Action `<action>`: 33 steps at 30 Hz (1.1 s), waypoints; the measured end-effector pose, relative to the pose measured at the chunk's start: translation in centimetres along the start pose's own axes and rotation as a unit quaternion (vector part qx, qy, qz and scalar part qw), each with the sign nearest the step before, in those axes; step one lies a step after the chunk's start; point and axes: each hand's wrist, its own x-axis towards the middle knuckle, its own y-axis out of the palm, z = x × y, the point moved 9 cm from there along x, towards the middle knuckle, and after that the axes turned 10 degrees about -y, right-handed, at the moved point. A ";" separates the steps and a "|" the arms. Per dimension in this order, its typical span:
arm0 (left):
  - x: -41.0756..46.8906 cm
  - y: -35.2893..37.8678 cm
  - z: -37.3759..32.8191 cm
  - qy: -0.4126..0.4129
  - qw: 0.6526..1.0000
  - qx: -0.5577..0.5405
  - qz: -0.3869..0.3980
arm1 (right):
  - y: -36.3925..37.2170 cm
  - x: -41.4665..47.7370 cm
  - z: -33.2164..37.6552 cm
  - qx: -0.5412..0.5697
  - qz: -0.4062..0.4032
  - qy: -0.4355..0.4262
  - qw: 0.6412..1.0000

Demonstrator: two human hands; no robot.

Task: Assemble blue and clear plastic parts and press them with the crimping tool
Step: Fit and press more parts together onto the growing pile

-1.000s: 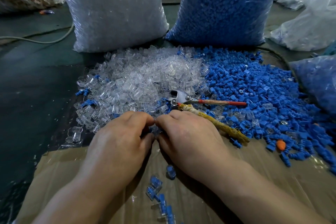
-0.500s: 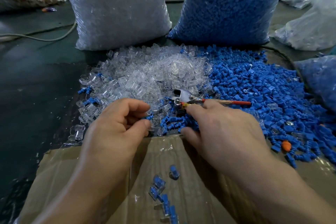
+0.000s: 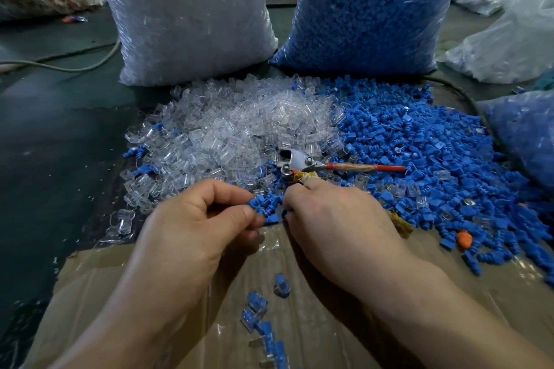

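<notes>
A heap of clear plastic parts (image 3: 233, 126) lies beside a heap of blue plastic parts (image 3: 425, 144). Between the heaps rests the crimping tool (image 3: 295, 159), with its red handle (image 3: 365, 167) pointing right. Its cloth-wrapped handle (image 3: 400, 223) runs under my right hand (image 3: 338, 219). My left hand (image 3: 195, 225) pinches a blue part (image 3: 258, 207) between thumb and forefinger. My right hand's curled fingertips meet that same blue part from the right; whether a clear part sits with it is hidden.
A tall bag of clear parts (image 3: 186, 15) and a bag of blue parts (image 3: 368, 9) stand behind the heaps. Another blue bag (image 3: 527, 135) sits at right. Several assembled pieces (image 3: 257, 308) lie on the cardboard (image 3: 314, 323). An orange piece (image 3: 464, 239) lies at right.
The hands parted, the left towards the clear heap and the right towards the blue parts by the tool, then came back together around a blue part.
</notes>
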 end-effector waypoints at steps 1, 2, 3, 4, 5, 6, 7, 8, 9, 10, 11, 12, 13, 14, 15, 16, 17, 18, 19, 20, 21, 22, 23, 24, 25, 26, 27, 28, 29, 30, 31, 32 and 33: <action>0.0 0.0 0.0 0.002 1.000 0.007 -0.001 | 0.0 0.0 0.0 0.013 0.001 -0.002 1.000; 0.0 -0.1 -0.1 0.010 1.000 0.027 -0.005 | 0.0 0.0 0.0 0.025 0.002 -0.002 1.000; 0.0 -0.1 -0.3 0.020 0.998 0.050 -0.011 | -0.1 -0.1 -0.1 0.037 0.000 -0.002 0.999; 0.0 -0.2 -0.4 0.028 0.997 0.071 -0.021 | -0.1 -0.1 -0.1 0.049 0.000 0.000 0.999; -0.1 -0.3 -0.5 0.037 0.995 0.086 -0.032 | -0.1 -0.1 -0.2 0.059 -0.001 0.002 0.998; -0.2 -0.4 -0.7 0.046 0.993 0.095 -0.044 | -0.2 -0.1 -0.3 0.065 0.000 0.004 0.998; -0.4 -0.5 -0.9 0.060 0.990 0.112 -0.059 | -0.2 -0.1 -0.3 0.068 0.001 0.004 0.998; -0.6 -0.7 -1.3 0.088 0.981 0.156 -0.080 | -0.2 -0.1 -0.2 0.069 0.001 0.004 0.998; -1.0 -0.8 -2.0 0.126 0.961 0.222 -0.104 | -0.2 -0.1 -0.2 0.069 0.000 0.005 0.998; -1.6 -0.8 -2.8 0.164 0.933 0.290 -0.131 | -0.2 -0.1 -0.2 0.068 0.002 0.006 0.998; -2.1 -1.0 -3.6 0.197 0.905 0.345 -0.155 | -0.1 -0.1 -0.2 0.065 0.005 0.007 0.998; -2.3 -1.1 -4.2 0.210 0.880 0.390 -0.168 | -0.1 -0.2 -0.2 0.062 0.008 0.009 0.998; -2.3 -1.2 -4.5 0.206 0.858 0.436 -0.175 | 0.0 -0.2 -0.2 0.061 0.010 0.011 0.998; -2.2 -1.2 -4.5 0.187 0.834 0.487 -0.180 | 0.0 -0.3 -0.3 0.060 0.011 0.013 0.998; -1.8 -1.3 -4.2 0.158 0.809 0.536 -0.183 | 0.0 -0.3 -0.3 0.060 0.010 0.014 0.998; -1.5 -1.5 -3.8 0.129 0.788 0.574 -0.181 | 0.0 -0.3 -0.3 0.063 0.009 0.016 0.998; -1.3 -1.5 -3.5 0.113 0.774 0.597 -0.176 | -0.1 -0.3 -0.4 0.070 0.008 0.020 0.997; -1.3 -1.2 -3.4 0.109 0.766 0.611 -0.168 | 0.0 -0.3 -0.5 0.081 0.010 0.026 0.996; -1.4 -0.8 -3.3 0.112 0.761 0.619 -0.156 | 0.0 -0.4 -0.7 0.093 0.015 0.033 0.995; -1.4 -0.3 -3.2 0.120 0.760 0.623 -0.142 | 0.0 -0.5 -0.7 0.105 0.022 0.038 0.994; -1.4 0.1 -3.1 0.126 0.763 0.621 -0.128 | 0.1 -0.6 -0.7 0.113 0.027 0.042 0.992; -1.5 0.4 -3.1 0.131 0.770 0.614 -0.115 | 0.0 -0.6 -0.6 0.118 0.029 0.043 0.992; -1.4 0.6 -3.1 0.133 0.779 0.603 -0.107 | -0.1 -0.6 -0.5 0.119 0.028 0.044 0.991; -1.4 0.7 -3.1 0.136 0.786 0.595 -0.104 | -0.1 -0.6 -0.3 0.120 0.025 0.044 0.992; -1.3 0.7 -3.0 0.138 0.789 0.589 -0.104 | -0.2 -0.6 -0.2 0.122 0.020 0.044 0.991; -1.3 0.7 -3.0 0.140 0.793 0.584 -0.106 | -0.3 -0.6 -0.1 0.127 0.014 0.044 0.991; -1.2 0.7 -3.0 0.143 0.798 0.576 -0.108 | -0.5 -0.6 -0.1 0.137 0.005 0.045 0.990; -1.2 0.7 -3.0 0.149 0.805 0.564 -0.110 | -0.7 -0.6 -0.1 0.151 -0.006 0.047 0.987; -1.3 0.7 -3.1 0.155 0.815 0.546 -0.113 | -0.9 -0.7 -0.2 0.168 -0.019 0.051 0.984; -1.3 0.5 -3.2 0.162 0.828 0.523 -0.119 | -1.2 -0.8 -0.3 0.184 -0.032 0.055 0.981; -1.3 0.3 -3.3 0.167 0.839 0.503 -0.124 | -1.4 -0.8 -0.4 0.200 -0.044 0.060 0.977; -1.3 0.1 -3.2 0.170 0.847 0.488 -0.128 | -1.5 -0.9 -0.5 0.213 -0.054 0.064 0.973; -1.1 0.0 -3.0 0.172 0.852 0.477 -0.129 | -1.6 -0.9 -0.7 0.226 -0.065 0.068 0.970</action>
